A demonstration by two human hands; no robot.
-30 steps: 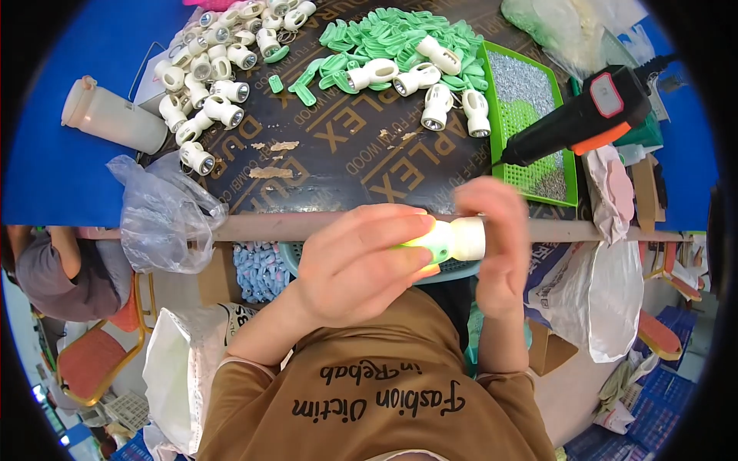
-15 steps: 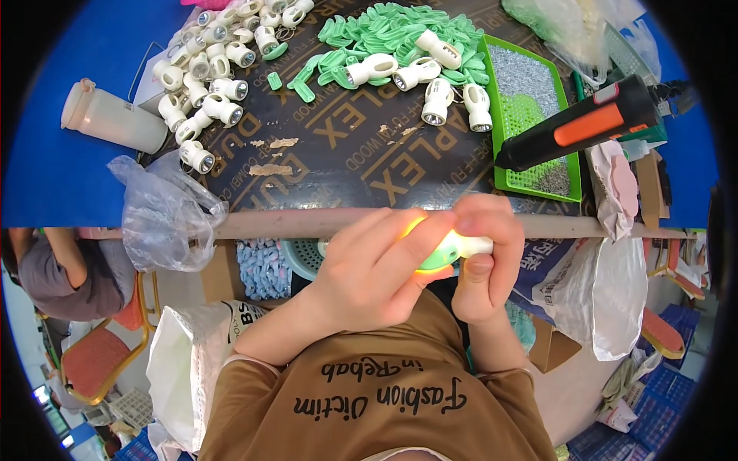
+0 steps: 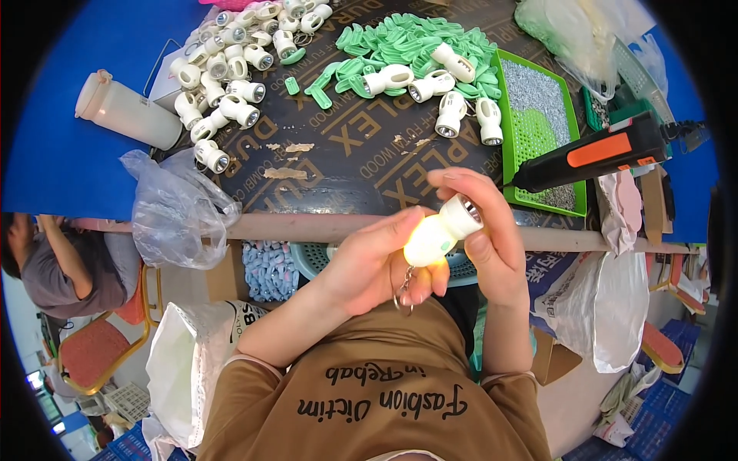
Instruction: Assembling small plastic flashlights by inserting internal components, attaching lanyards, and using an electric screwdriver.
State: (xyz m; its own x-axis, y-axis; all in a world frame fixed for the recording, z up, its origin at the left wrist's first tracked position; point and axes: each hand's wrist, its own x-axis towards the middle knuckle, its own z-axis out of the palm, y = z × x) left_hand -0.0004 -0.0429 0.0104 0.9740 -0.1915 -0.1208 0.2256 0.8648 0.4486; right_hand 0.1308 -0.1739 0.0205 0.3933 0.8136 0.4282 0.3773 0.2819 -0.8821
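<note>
A small white keychain flashlight (image 3: 432, 238) glows warm yellow in my left hand (image 3: 361, 261), in front of the table's near edge. Its reflector head points up and to the right, and a split ring on a short chain (image 3: 403, 296) dangles below it. My left thumb and fingers are closed around the glowing body. Beside the flashlight head, my right hand (image 3: 498, 242) has its fingers curved and apart from the thumb. Whether its fingertips touch the head, I cannot tell. A small green patch shows on the flashlight's side.
White flashlights (image 3: 242, 111) are heaped at the far left, near a plastic jug (image 3: 127, 111). Green plastic pieces (image 3: 430, 42) form a pile at the back. A black-and-orange power screwdriver (image 3: 592, 154) lies across a green tray (image 3: 505, 115) of small metal parts. A clear bag (image 3: 181, 207) hangs over the edge.
The flashlight has turned so its head tilts up and its ring hangs free. My right hand has loosened from it, its fingers spreading. The view has shifted slightly.
</note>
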